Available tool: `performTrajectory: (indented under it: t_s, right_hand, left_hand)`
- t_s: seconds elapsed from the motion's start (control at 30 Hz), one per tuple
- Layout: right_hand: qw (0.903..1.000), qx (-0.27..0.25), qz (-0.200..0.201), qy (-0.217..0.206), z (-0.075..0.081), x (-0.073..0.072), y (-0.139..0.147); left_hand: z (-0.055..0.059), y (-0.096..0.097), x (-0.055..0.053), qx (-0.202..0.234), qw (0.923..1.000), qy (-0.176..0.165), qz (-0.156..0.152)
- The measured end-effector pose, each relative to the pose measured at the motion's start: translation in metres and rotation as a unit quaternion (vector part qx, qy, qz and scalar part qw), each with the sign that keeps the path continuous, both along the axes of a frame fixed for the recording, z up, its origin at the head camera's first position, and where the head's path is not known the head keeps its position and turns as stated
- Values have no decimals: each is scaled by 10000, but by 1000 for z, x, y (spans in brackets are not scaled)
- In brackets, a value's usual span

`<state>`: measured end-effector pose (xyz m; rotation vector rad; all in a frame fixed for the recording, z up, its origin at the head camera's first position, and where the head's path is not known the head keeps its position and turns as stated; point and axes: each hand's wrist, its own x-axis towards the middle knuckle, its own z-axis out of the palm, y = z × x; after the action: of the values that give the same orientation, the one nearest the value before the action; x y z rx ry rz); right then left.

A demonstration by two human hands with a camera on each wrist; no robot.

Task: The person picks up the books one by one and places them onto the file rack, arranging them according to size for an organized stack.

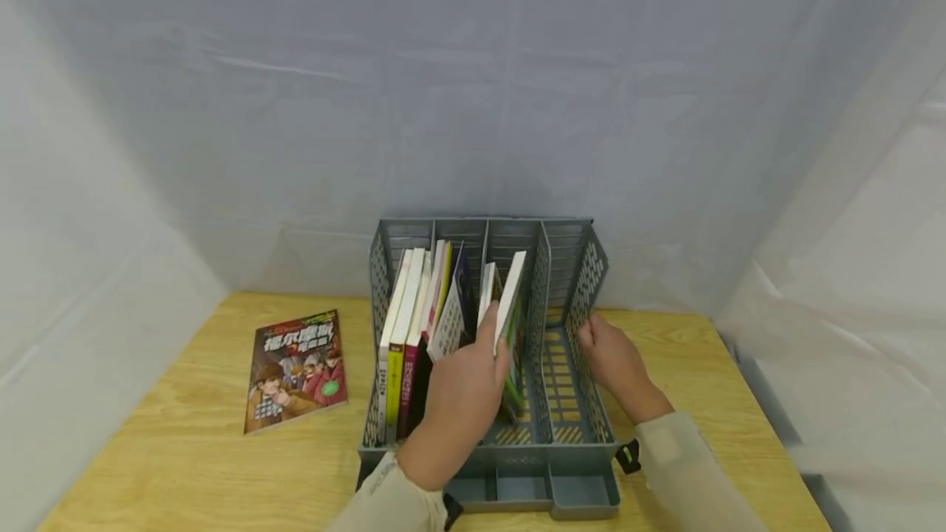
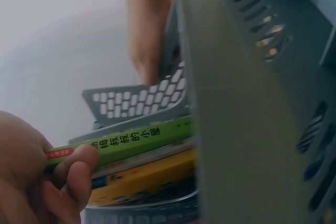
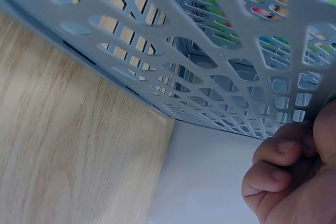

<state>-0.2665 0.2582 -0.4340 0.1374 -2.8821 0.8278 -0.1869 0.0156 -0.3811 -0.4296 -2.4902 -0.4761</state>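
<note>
A grey desktop book rack point(image 1: 517, 456) with upright dividers stands on the wooden table. My left hand point(image 1: 460, 401) reaches over its front and pinches a book point(image 1: 512, 294) between thumb and fingers. In the left wrist view a green spine point(image 2: 134, 141) with Chinese characters shows on that book. The book stands tilted in the third compartment from the left, beside a yellow-spined book point(image 2: 144, 177). At the rack's right side, my right hand point(image 1: 619, 360) grips the perforated side wall point(image 3: 220, 72) with curled fingers.
Upright books point(image 1: 405, 302) fill the leftmost compartment, and several more point(image 1: 447, 314) lean in the second. A comic-style book point(image 1: 299, 372) lies flat on the table point(image 1: 192, 442) to the left. Small trays point(image 1: 584, 493) line the rack's front. White sheeting point(image 1: 488, 105) hangs behind.
</note>
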Motion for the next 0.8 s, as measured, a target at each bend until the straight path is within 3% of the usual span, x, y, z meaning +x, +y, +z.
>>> performTrajectory:
  t_s: [0.2,0.47,0.63,0.8]
  right_hand:
    - [10000,-9,37,36,1,1,-2]
    - [9999,-108,35,-35,2,2,-1]
    - [9999,-119,-11,-85,2,1,-2]
    - [9997,-187,-43,-143,2,3,-1]
  left_hand:
    - [-9,3,-2,91,9998,151,26]
    - [-7,4,-6,-3,9996,138,264]
    - [-5,1,-5,-53,9994,-201,294]
    - [2,-6,2,547,9942,-879,-287]
